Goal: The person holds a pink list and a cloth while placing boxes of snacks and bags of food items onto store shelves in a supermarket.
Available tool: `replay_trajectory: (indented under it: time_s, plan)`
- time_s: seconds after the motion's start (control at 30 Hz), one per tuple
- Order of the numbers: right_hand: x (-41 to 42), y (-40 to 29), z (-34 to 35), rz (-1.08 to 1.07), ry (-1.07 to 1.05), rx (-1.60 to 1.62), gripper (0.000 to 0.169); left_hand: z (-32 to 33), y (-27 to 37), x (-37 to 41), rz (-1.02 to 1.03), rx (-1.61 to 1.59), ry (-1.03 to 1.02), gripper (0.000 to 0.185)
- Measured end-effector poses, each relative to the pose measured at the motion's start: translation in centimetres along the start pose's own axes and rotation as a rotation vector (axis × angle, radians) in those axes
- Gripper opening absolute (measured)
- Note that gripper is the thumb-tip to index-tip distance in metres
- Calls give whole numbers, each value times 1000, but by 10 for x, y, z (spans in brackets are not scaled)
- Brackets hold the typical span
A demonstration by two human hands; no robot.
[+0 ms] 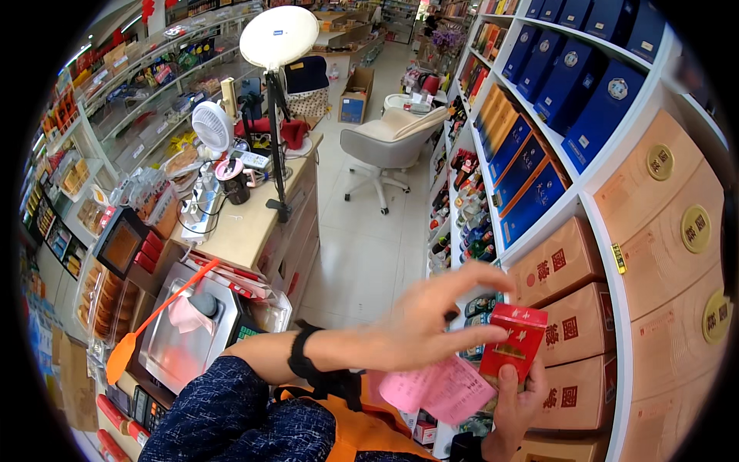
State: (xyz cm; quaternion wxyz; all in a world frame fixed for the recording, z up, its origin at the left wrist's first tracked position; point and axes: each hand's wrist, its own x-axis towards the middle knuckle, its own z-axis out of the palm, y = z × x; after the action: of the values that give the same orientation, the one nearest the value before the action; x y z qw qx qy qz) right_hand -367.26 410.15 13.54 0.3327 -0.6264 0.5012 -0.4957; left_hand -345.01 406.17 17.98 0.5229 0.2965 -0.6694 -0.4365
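Note:
A red cigarette pack (512, 341) with gold trim and a printed gate stands upright in my right hand (514, 398), whose thumb presses its lower front. From the left, my left hand (444, 315) reaches across, slightly blurred. Its thumb overlaps the pack's front and its forefinger arches near the top, with a gap between them. Pink paper slips (444, 390) bearing writing hang below my left hand and meet the pack's lower left side. What grips them is hidden. A black band (303, 352) circles my left wrist.
Shelves with blue boxes (606, 95) and tan cartons (568, 338) rise close on the right. At left are a counter (242, 237), a steel scale (173, 341), an orange fly swatter (122, 357) and a white fan (212, 127). A swivel chair (384, 141) stands in the aisle.

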Motion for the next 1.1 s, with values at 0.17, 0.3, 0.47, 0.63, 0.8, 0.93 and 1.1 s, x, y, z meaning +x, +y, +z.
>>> replay_trajectory:
  time_s: [0.17, 0.3, 0.47, 0.63, 0.8, 0.93, 1.1]
  plan:
    - [86, 39, 9, 47, 122, 204, 32, -59, 39, 35, 132, 185, 302, 37]
    - [161, 83, 22, -40, 70, 210, 34, -74, 69, 56, 21, 487, 403, 32]
    - [258, 121, 14, 23, 132, 116, 31, -107, 62, 150, -364, 655, 329, 27]
    - [372, 118, 73, 38, -3, 307, 34, -129, 63, 206, -620, 799, 519, 22]
    - [484, 143, 130, 118, -102, 315, 41, -203, -26, 281, -377, 783, 448, 16]
    - [583, 167, 184, -9, -137, 304, 38, -273, -97, 334, 5, 717, 507, 7]
    - [710, 169, 254, -152, -199, 353, 37, -355, -172, 436, 566, 611, 609, 5]
